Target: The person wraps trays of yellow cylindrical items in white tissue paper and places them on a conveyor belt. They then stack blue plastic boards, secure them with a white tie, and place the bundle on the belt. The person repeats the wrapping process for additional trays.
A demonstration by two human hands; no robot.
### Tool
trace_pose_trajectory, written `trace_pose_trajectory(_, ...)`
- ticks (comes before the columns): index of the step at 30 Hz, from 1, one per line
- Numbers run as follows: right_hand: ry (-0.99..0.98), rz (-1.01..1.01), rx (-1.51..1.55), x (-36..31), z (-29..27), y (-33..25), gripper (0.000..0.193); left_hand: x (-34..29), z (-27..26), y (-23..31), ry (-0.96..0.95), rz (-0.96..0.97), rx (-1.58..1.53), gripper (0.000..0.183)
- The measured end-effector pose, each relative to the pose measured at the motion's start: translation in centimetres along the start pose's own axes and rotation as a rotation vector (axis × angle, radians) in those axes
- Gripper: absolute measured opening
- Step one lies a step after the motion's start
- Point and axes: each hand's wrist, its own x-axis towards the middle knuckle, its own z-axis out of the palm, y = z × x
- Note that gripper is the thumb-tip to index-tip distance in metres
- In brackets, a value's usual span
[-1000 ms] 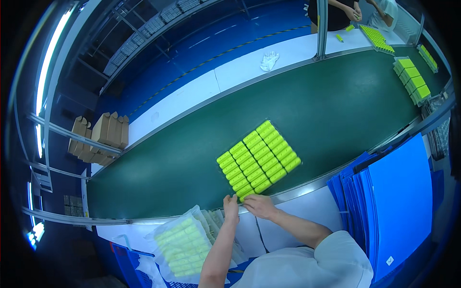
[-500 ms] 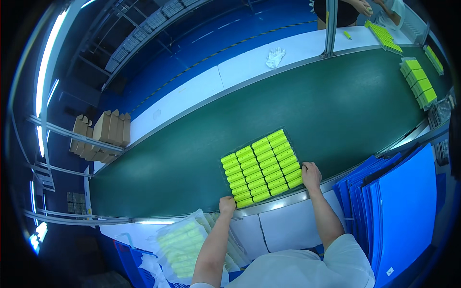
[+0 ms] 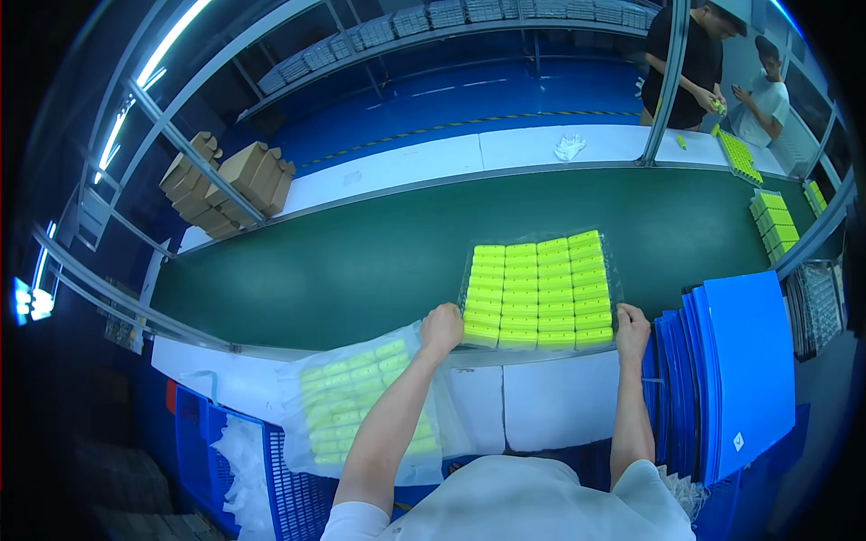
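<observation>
Green belt (image 3: pixel 361 261) across a blue-floored line, boxes (image 3: pixel 225 180) at far left, blue sheets (image 3: pixel 749 361) stacked at right. Tray (image 3: pixel 539 284) of yellow parts now squared to the near edge of the belt, no longer skewed as a second ago. Left hand (image 3: pixel 442 326) closed on the tray's near-left corner; right hand (image 3: pixel 631 323) gone from mid-edge to clasp the near-right corner. Looks aligned, held at both corners. Bag (image 3: pixel 365 397) of like parts below the left forearm.

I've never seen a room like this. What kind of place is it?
Most likely a factory packing line. A long green conveyor belt carries a clear tray of yellow parts, held by the left hand and right hand; folded cardboard boxes wait nearby.
</observation>
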Motion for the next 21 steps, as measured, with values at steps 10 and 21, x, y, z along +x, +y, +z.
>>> trace_pose_trajectory(10, -0.152, -0.089, 0.335, -17.0, 1.9, -17.5, 0.020, -15.8, -19.4, -17.3, 0.267, 0.041, -0.271, 0.030)
trace_pose_trajectory(21, -0.442, -0.083, 0.216, -36.1, 8.8, -21.3, 0.022, -31.2, -18.3, -39.1, 0.331, -0.170, -0.507, 0.028)
